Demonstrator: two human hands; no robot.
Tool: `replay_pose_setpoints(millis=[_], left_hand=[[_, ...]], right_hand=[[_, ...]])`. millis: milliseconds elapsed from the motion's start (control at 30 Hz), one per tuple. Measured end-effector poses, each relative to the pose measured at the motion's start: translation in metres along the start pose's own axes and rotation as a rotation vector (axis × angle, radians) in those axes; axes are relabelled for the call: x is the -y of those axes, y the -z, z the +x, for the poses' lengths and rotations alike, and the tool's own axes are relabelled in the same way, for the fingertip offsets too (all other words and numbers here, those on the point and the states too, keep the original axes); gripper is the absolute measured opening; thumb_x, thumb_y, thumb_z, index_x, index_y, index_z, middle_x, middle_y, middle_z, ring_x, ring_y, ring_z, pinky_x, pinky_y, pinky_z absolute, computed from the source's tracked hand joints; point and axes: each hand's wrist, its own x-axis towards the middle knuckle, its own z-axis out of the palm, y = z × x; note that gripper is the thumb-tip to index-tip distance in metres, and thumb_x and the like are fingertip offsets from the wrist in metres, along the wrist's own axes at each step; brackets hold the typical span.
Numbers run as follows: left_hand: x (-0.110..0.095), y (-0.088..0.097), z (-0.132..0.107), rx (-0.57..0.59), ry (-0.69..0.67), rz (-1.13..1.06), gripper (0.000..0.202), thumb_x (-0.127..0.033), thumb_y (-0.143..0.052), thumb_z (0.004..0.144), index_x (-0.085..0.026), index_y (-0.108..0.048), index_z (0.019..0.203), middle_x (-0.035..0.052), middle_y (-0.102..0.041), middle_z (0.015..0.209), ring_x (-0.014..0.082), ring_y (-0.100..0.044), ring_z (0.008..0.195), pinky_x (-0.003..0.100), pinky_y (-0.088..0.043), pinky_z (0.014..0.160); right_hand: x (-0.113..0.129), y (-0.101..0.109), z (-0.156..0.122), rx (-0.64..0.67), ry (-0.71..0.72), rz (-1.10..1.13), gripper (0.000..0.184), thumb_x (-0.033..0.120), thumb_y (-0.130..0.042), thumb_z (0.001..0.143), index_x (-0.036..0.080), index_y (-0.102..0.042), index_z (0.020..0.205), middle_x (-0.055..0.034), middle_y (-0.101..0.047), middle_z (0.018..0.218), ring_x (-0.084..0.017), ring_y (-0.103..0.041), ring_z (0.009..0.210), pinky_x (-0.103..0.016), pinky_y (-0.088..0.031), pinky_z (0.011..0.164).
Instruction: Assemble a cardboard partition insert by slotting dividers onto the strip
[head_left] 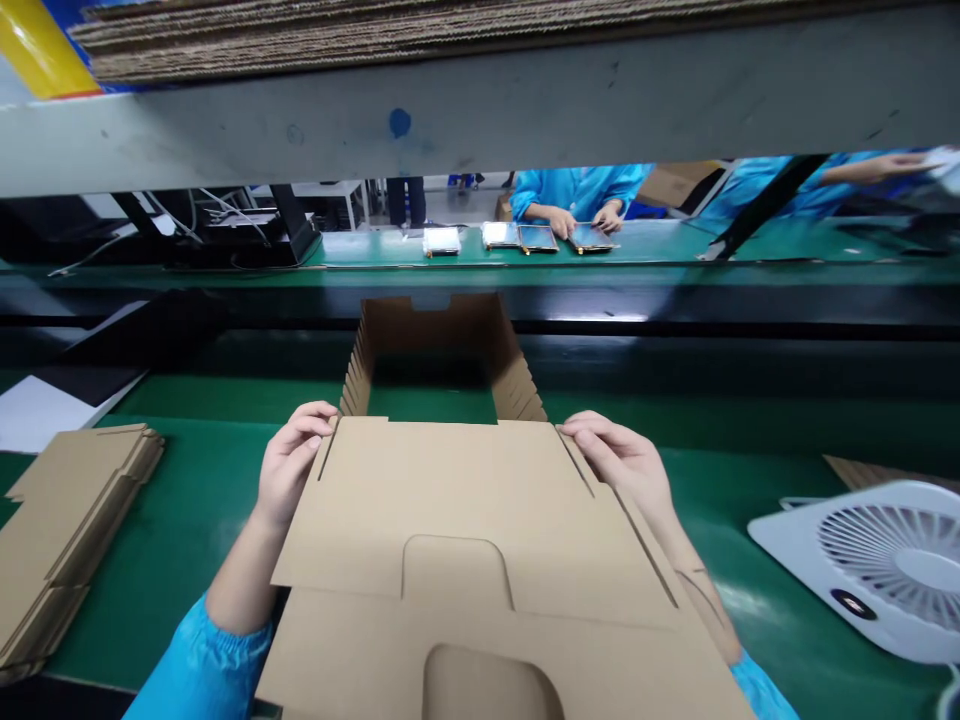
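I see the left hand (pixel 289 455) and the right hand (pixel 622 460) on a half-folded cardboard box (pixel 465 520) that lies on the green bench (pixel 195 500), at the middle of its near edge. The left fingers (pixel 311 420) are curled over the far left corner of the box's broad flat panel and grip it. The right fingers (pixel 592 430) are closed on the far right corner in the same way, with the thumb hidden under the board. Beyond the hands, the box's far walls stand upright with toothed side flaps, and bare bench shows inside them. A stack of flat cardboard blanks (pixel 67 520) sits near the left edge of the bench, well apart from the box. A white fan (pixel 877 560) lies flat toward the right edge. On the far belt (pixel 660 245), a co-worker's hands (pixel 562 218) in blue sleeves rest by a row of flat panels (pixel 525 237). An overhead shelf (pixel 480 100) carries more cardboard sheets.
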Motion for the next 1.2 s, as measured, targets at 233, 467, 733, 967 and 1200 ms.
replay_pose_setpoints(millis=[233, 467, 733, 967, 1200], left_hand=[[0.005, 0.004, 0.003, 0.058, -0.102, 0.019, 0.027, -0.047, -0.086, 0.089, -0.021, -0.081, 0.093, 0.0133, -0.072, 0.114, 0.0295, -0.068, 0.11, 0.039, -0.056, 0.095], [0.008, -0.002, 0.007, -0.042, -0.096, 0.009, 0.031, -0.05, -0.092, 0.083, -0.021, -0.083, 0.088, 0.0108, -0.075, 0.1, 0.0263, -0.071, 0.097, 0.036, -0.057, 0.087], [0.01, -0.007, 0.001, -0.164, 0.113, 0.05, 0.041, -0.06, -0.089, 0.084, -0.021, -0.08, 0.087, 0.0065, -0.075, 0.087, 0.0234, -0.07, 0.085, 0.033, -0.057, 0.076], [0.012, -0.008, 0.002, -0.18, 0.133, 0.045, 0.042, -0.059, -0.093, 0.08, -0.02, -0.079, 0.089, 0.0068, -0.077, 0.091, 0.0216, -0.071, 0.086, 0.031, -0.058, 0.078], [0.017, -0.004, 0.005, -0.125, 0.219, 0.022, 0.04, -0.057, -0.092, 0.083, -0.021, -0.077, 0.091, 0.0072, -0.077, 0.091, 0.0213, -0.07, 0.081, 0.03, -0.056, 0.07]], right_hand=[[-0.004, 0.007, -0.002, 0.136, 0.099, 0.027, 0.021, 0.049, -0.084, 0.096, 0.028, -0.087, 0.099, -0.0095, -0.071, 0.102, -0.024, -0.066, 0.089, -0.035, -0.054, 0.073], [-0.006, 0.004, 0.001, 0.076, 0.062, -0.007, 0.034, 0.06, -0.09, 0.088, 0.026, -0.086, 0.088, -0.0101, -0.073, 0.093, -0.025, -0.068, 0.083, -0.037, -0.057, 0.067], [-0.009, -0.005, 0.001, -0.006, 0.017, -0.009, 0.04, 0.063, -0.091, 0.086, 0.025, -0.081, 0.081, -0.0077, -0.073, 0.086, -0.023, -0.066, 0.074, -0.037, -0.057, 0.064], [-0.006, -0.008, -0.001, 0.014, -0.022, 0.057, 0.04, 0.064, -0.088, 0.089, 0.026, -0.083, 0.099, -0.0051, -0.072, 0.083, -0.02, -0.065, 0.07, -0.034, -0.057, 0.065], [-0.006, -0.015, -0.002, -0.06, -0.082, 0.032, 0.042, 0.063, -0.088, 0.089, 0.022, -0.079, 0.084, -0.0072, -0.074, 0.088, -0.021, -0.066, 0.073, -0.034, -0.058, 0.066]])
